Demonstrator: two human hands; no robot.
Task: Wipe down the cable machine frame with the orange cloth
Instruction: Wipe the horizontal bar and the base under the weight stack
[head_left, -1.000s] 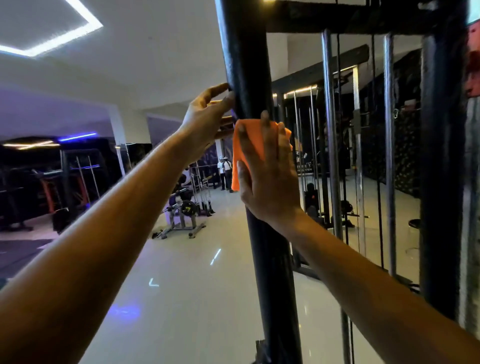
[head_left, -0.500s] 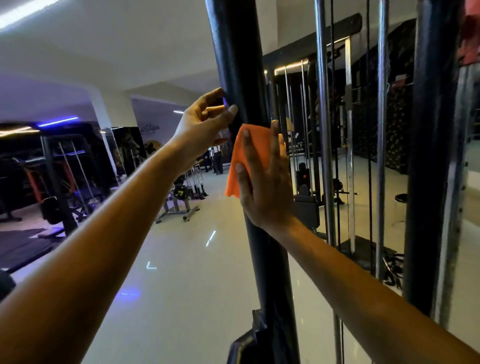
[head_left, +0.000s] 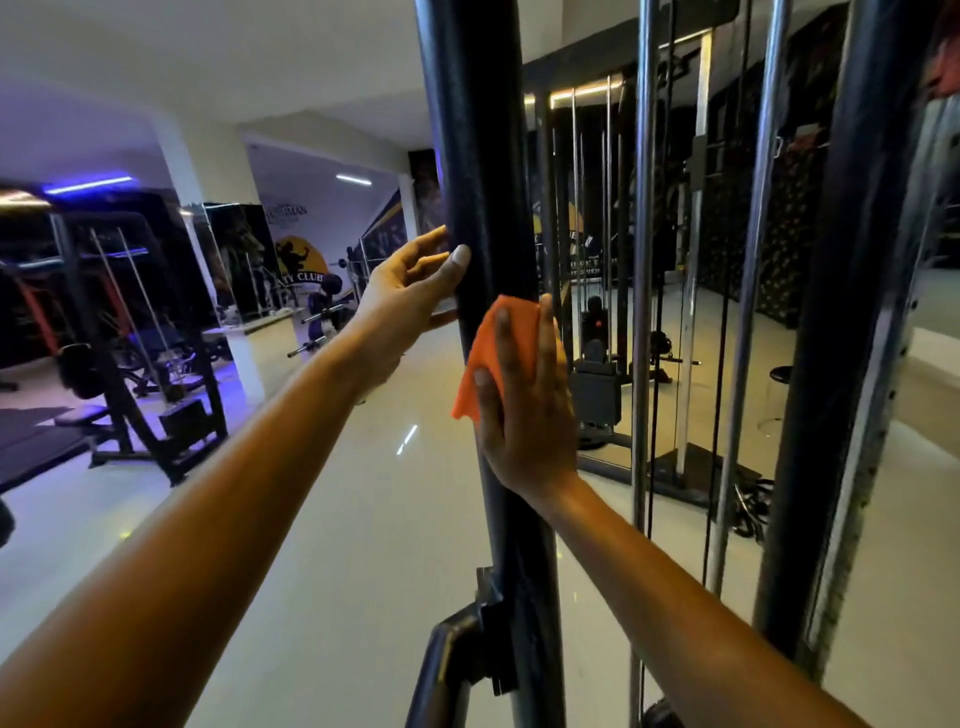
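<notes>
A thick black upright post of the cable machine frame runs top to bottom through the middle of the view. My right hand presses the orange cloth flat against the post at mid height, fingers straight and pointing up. The cloth's lower left corner hangs free below my thumb. My left hand rests on the left side of the post just above the cloth, thumb on the front and fingers reaching round the back.
Chrome guide rods and black cables stand right of the post, with a second black upright further right. A black bracket and handle stick out low on the post. Benches and racks stand at left on the pale floor.
Both hands have slid down the post, the right one carrying the cloth with it. The view has tilted down, and the top crossbar has left the frame.
</notes>
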